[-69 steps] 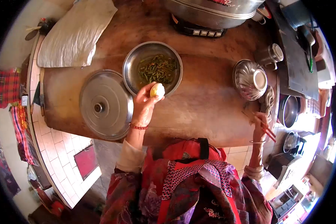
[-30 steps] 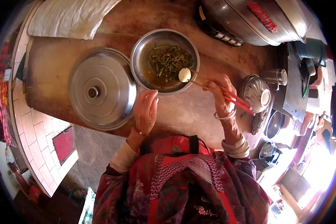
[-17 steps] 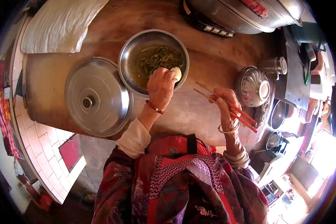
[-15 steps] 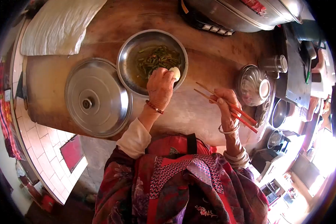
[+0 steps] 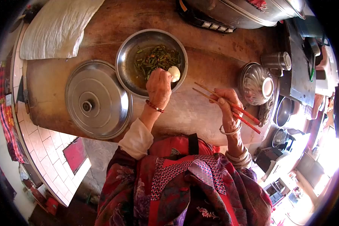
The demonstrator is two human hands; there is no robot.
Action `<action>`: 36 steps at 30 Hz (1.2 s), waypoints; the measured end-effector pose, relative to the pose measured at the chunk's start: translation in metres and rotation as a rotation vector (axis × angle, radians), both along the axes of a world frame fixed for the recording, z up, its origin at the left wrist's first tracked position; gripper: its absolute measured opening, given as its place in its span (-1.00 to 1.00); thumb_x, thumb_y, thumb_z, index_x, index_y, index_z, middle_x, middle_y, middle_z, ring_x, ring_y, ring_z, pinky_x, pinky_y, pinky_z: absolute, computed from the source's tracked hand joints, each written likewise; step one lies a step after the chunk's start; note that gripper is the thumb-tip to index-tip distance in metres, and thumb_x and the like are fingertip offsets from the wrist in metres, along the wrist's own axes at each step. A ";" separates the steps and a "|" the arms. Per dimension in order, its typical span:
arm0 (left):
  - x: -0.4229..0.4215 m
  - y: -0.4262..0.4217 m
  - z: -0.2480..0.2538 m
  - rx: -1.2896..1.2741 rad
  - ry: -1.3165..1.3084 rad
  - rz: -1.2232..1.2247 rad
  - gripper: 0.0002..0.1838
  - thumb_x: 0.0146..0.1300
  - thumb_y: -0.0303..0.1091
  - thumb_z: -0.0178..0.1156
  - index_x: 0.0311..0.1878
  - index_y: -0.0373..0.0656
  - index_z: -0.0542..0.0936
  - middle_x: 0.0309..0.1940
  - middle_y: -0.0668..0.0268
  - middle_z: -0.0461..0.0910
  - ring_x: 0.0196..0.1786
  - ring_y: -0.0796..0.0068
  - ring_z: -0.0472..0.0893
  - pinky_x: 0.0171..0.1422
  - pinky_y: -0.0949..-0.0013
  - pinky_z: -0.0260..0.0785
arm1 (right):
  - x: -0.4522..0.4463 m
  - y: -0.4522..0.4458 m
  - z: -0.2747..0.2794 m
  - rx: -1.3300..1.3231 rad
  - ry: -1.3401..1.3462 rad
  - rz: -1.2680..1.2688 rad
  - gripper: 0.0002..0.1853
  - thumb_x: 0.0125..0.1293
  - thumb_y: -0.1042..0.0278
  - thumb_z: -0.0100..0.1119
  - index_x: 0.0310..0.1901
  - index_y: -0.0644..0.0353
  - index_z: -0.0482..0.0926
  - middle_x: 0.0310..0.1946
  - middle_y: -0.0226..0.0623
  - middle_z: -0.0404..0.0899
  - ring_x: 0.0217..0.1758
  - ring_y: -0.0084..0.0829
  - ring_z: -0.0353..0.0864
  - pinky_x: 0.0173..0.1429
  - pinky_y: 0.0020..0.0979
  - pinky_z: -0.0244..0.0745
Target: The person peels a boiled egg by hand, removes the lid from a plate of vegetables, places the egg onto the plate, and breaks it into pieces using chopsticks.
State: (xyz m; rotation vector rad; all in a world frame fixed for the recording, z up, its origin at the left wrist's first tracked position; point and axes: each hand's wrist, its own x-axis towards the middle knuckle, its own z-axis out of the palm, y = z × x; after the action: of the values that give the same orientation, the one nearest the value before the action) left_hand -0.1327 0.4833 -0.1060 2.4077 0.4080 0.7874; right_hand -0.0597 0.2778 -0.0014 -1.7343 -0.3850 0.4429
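My left hand point(image 5: 159, 87) is closed with its fingertips on a pale, smooth egg point(image 5: 173, 74), over the near right side of a metal bowl point(image 5: 126, 71). Cooked green beans point(image 5: 156, 57) with bits of orange lie in brownish liquid in that bowl. In my right hand point(image 5: 228, 103) is a pair of chopsticks point(image 5: 248, 115) with red handle ends. Their bare wooden tips point left towards the bowl, slightly apart, above the wooden table, with nothing between them.
A round metal lid point(image 5: 105, 113) lies left of the bowl, against its rim. An upturned patterned glass bowl point(image 5: 255, 86) and a metal cup point(image 5: 274, 60) stand at the right. Cream cloth point(image 5: 56, 32) covers the back left; a large metal pot point(image 5: 245, 15) is at the back right.
The egg in my left hand has turned a little and shifted slightly left. My right hand keeps the chopsticks in nearly the same position. The whole view has shifted slightly.
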 end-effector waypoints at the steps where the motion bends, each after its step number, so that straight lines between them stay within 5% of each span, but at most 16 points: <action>1: -0.001 0.002 0.000 0.007 -0.008 0.054 -0.85 -0.01 -0.59 0.24 -0.43 -0.23 0.44 -0.45 0.19 0.42 -0.35 0.19 0.47 -0.28 0.24 0.36 | 0.000 0.001 0.000 0.008 0.015 -0.011 -0.80 0.21 0.41 0.09 -0.22 0.38 0.54 -0.27 -0.15 0.52 -0.25 -0.37 0.59 -0.14 -0.40 0.51; 7: -0.067 0.024 0.048 -0.327 -0.051 0.120 -0.86 0.06 -0.65 0.20 -0.46 -0.27 0.43 -0.49 0.16 0.44 -0.48 0.20 0.44 -0.39 0.29 0.28 | 0.001 0.007 0.008 0.042 -0.014 -0.003 -0.82 0.19 0.42 0.08 -0.26 0.37 0.54 -0.32 -0.17 0.52 -0.29 -0.38 0.60 -0.19 -0.40 0.50; 9: -0.109 0.024 0.061 -0.430 0.162 0.169 -0.88 0.06 -0.64 0.19 -0.46 -0.29 0.43 -0.46 0.16 0.46 -0.43 0.20 0.47 -0.35 0.30 0.29 | 0.003 0.005 0.001 0.023 -0.013 0.004 -0.83 0.18 0.43 0.08 -0.27 0.36 0.54 -0.33 -0.18 0.52 -0.30 -0.38 0.60 -0.20 -0.40 0.49; 13: -0.155 0.008 0.050 -0.310 0.174 0.144 -0.92 0.07 -0.58 0.20 -0.43 -0.27 0.48 -0.44 0.17 0.49 -0.38 0.20 0.48 -0.27 0.25 0.32 | 0.005 0.010 -0.007 -0.002 -0.034 0.020 -0.85 0.17 0.42 0.09 -0.32 0.33 0.54 -0.36 -0.20 0.51 -0.33 -0.40 0.57 -0.23 -0.41 0.46; 15: -0.162 -0.003 0.051 -0.010 0.388 0.064 -0.93 0.07 -0.47 0.20 -0.45 -0.23 0.52 -0.42 0.14 0.51 -0.30 0.19 0.50 -0.21 0.20 0.34 | 0.003 0.013 -0.010 -0.022 -0.037 0.028 -0.86 0.17 0.42 0.09 -0.32 0.33 0.54 -0.36 -0.21 0.51 -0.34 -0.41 0.56 -0.23 -0.42 0.46; 17: -0.170 -0.004 0.049 0.012 0.452 -0.049 -0.93 0.09 -0.42 0.18 -0.40 -0.20 0.55 -0.35 0.14 0.52 -0.25 0.19 0.51 -0.19 0.16 0.34 | 0.002 0.015 -0.009 -0.038 -0.045 0.032 -0.86 0.17 0.42 0.10 -0.33 0.32 0.54 -0.36 -0.21 0.51 -0.34 -0.41 0.55 -0.23 -0.42 0.45; 19: -0.172 -0.004 0.054 -0.096 0.793 -0.332 -0.89 0.12 -0.39 0.17 -0.34 -0.21 0.55 -0.33 0.16 0.50 -0.25 0.19 0.51 -0.20 0.16 0.33 | 0.001 0.014 -0.006 -0.061 -0.058 0.081 -0.87 0.16 0.43 0.11 -0.33 0.33 0.54 -0.36 -0.22 0.51 -0.34 -0.42 0.53 -0.22 -0.43 0.44; 21: -0.154 -0.006 0.052 -0.067 0.747 -0.328 -0.88 0.11 -0.38 0.19 -0.33 -0.22 0.54 -0.37 0.19 0.47 -0.32 0.19 0.49 -0.21 0.16 0.33 | -0.002 0.013 -0.003 -0.068 -0.056 0.069 -0.87 0.16 0.44 0.11 -0.33 0.33 0.54 -0.36 -0.22 0.51 -0.33 -0.42 0.53 -0.22 -0.43 0.44; 23: -0.117 -0.005 0.053 -0.101 0.274 -0.212 -0.89 0.06 -0.41 0.25 -0.36 -0.21 0.55 -0.43 0.21 0.45 -0.37 0.19 0.50 -0.20 0.21 0.35 | -0.003 0.008 -0.002 -0.080 -0.052 0.050 -0.88 0.16 0.44 0.11 -0.33 0.33 0.54 -0.36 -0.22 0.51 -0.33 -0.42 0.52 -0.22 -0.43 0.44; 30: -0.013 0.008 0.046 -0.198 0.093 -0.119 -0.86 0.10 -0.52 0.20 -0.23 -0.25 0.57 -0.22 0.21 0.50 -0.17 0.22 0.54 -0.11 0.25 0.42 | -0.003 -0.005 0.002 -0.085 -0.030 0.016 -0.91 0.15 0.48 0.12 -0.33 0.31 0.53 -0.35 -0.22 0.50 -0.30 -0.41 0.52 -0.18 -0.42 0.44; 36: 0.013 0.008 0.018 0.081 0.173 -0.067 -0.85 0.04 -0.44 0.26 -0.27 -0.19 0.61 -0.28 0.26 0.49 -0.23 0.27 0.54 -0.17 0.27 0.44 | 0.001 -0.011 -0.002 -0.065 -0.031 0.000 -0.90 0.14 0.47 0.16 -0.31 0.28 0.53 -0.34 -0.21 0.49 -0.30 -0.39 0.52 -0.19 -0.41 0.43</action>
State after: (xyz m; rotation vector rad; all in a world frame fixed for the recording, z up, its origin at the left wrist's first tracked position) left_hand -0.1194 0.4911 -0.0883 2.5609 0.3663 0.5790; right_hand -0.0591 0.2668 -0.0033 -1.8061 -0.3959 0.4332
